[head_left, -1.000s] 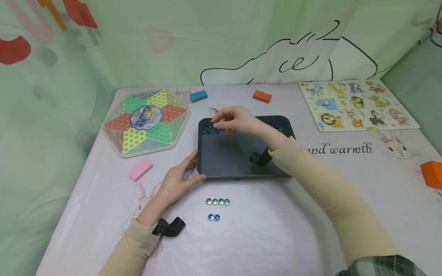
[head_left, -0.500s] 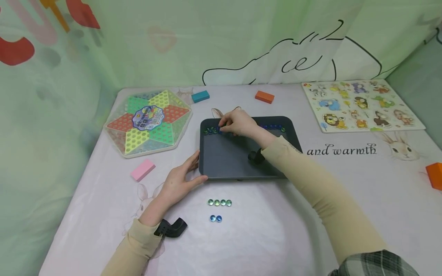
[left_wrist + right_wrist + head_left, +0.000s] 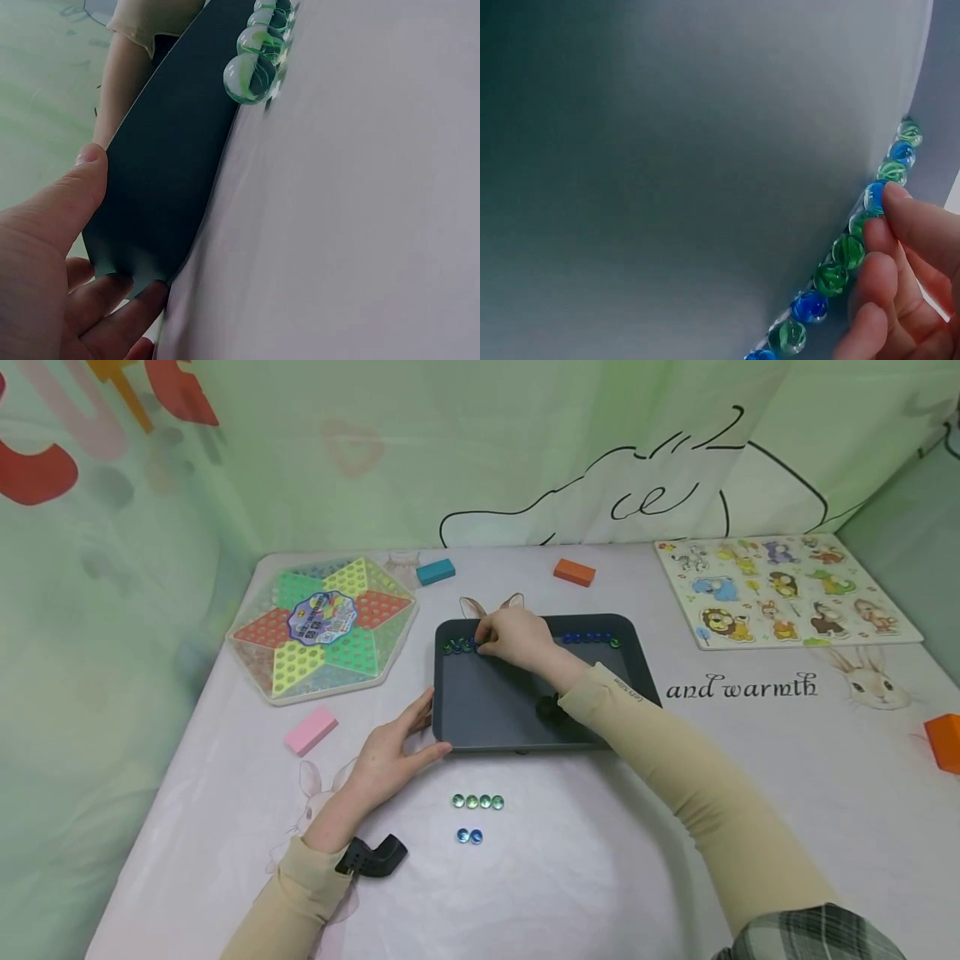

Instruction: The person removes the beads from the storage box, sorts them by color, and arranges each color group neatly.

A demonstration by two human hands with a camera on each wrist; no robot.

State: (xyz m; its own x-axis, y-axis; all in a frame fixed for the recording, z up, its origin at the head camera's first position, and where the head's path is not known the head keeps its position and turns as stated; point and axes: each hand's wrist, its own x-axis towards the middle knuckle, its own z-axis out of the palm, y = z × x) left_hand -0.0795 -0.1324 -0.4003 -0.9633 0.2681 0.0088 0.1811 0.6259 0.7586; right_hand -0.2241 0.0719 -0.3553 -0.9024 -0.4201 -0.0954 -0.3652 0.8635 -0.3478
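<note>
My left hand (image 3: 386,760) holds the near left corner of the dark grey tray (image 3: 517,747), its thumb at the near rim and its fingers against the left side. Along the tray's far wall runs a row of blue and green glass marbles. My right hand (image 3: 521,639) reaches over the tray to this row. In the right wrist view, its thumb and forefinger pinch a blue marble (image 3: 874,197) in the line, between green ones. The head view hides this marble behind the hand. On the table before the tray lie several green marbles (image 3: 478,802) and two blue marbles (image 3: 470,836).
A hexagonal Chinese checkers board (image 3: 322,627) lies at the left, with a pink block (image 3: 311,731) in front. A teal block (image 3: 436,571) and an orange block (image 3: 574,572) are behind the tray. An animal puzzle board (image 3: 787,589) is at the far right, an orange block (image 3: 945,743) nearer.
My right hand has come down to the marble row and its fingers have closed together there. The left hand has stayed at the tray's corner; the view has shifted slightly.
</note>
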